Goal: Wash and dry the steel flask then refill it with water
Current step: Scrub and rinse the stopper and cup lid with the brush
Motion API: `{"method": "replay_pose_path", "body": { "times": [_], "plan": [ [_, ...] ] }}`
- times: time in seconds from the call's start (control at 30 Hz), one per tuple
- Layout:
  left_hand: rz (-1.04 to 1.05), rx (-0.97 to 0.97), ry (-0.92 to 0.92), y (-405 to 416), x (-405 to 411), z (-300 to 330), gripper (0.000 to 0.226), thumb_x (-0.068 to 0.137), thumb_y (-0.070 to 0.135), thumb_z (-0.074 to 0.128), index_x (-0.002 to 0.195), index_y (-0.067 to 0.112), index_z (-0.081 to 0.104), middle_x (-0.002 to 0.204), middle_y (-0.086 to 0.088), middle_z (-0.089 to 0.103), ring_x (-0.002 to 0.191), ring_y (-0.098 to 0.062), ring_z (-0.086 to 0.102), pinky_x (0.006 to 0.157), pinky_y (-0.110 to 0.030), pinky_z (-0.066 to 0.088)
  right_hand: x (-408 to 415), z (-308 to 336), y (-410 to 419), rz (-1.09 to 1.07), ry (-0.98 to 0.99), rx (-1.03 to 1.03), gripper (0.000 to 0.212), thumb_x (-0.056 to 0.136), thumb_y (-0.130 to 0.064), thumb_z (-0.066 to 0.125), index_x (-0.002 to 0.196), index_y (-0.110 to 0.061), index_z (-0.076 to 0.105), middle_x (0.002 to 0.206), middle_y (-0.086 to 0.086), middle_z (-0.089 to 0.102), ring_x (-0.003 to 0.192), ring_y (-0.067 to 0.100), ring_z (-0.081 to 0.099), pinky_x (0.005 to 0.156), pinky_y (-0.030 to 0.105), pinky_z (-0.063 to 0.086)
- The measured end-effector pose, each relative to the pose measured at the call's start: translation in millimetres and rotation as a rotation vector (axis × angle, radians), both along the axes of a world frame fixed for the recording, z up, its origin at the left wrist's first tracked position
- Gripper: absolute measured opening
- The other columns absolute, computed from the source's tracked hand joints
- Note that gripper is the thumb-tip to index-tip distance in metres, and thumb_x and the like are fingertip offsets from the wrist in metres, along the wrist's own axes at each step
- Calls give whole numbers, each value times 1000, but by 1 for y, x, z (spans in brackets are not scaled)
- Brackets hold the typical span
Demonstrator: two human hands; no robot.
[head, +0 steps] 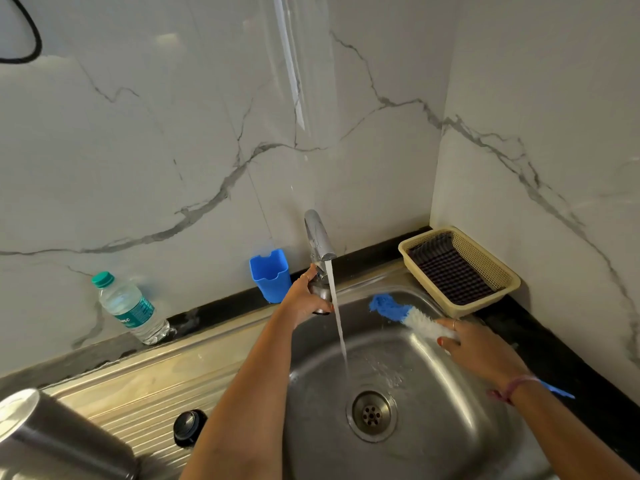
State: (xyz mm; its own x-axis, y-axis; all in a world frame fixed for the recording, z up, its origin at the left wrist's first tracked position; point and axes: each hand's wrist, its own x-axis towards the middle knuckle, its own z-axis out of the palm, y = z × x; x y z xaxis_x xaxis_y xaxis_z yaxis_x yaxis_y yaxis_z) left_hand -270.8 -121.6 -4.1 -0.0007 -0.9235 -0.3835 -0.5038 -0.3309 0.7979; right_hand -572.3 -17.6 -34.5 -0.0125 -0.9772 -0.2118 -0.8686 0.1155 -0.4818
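Observation:
The steel flask [52,441] stands upside down on the draining board at the bottom left. Beside it lies its black cap [187,426]. My left hand [306,299] grips the base handle of the chrome tap [320,240], and a stream of water [337,320] runs into the steel sink [433,420] toward the drain [371,414]. My right hand [478,351] holds a bottle brush [405,313] with blue and white bristles over the right side of the basin; its blue handle end sticks out past my wrist.
A plastic water bottle [130,308] with a green cap leans against the marble wall at the left. A blue plastic holder [270,279] stands behind the tap. A beige basket [460,268] with a dark checked cloth sits in the right corner on the black counter.

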Motion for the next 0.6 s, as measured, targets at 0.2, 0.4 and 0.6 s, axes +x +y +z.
{"method": "replay_pose_path", "body": {
  "times": [0.2,0.4,0.6],
  "plan": [
    [-165,-21,-209,-5,-9,12,110,76,-3,80,159,23,12,150,-9,42,130,-28,49,104,-36,43,4,4,1,3,-6,17,45,95,-35,54,139,-28,48,127,-1,61,113,16,58,98,34,46],
    [-215,-41,-290,-4,-12,15,113,77,1,80,159,23,4,154,-9,37,134,-30,45,106,-37,40,7,1,1,54,28,28,47,94,-37,54,140,-30,46,130,-4,60,114,14,58,98,31,46],
    [-45,-77,-289,12,-18,0,103,67,30,90,151,14,31,139,-7,38,119,-24,49,106,-36,43,10,8,8,117,104,30,56,97,-40,45,149,-40,24,129,-3,60,106,13,60,90,29,50]
  ]
}}
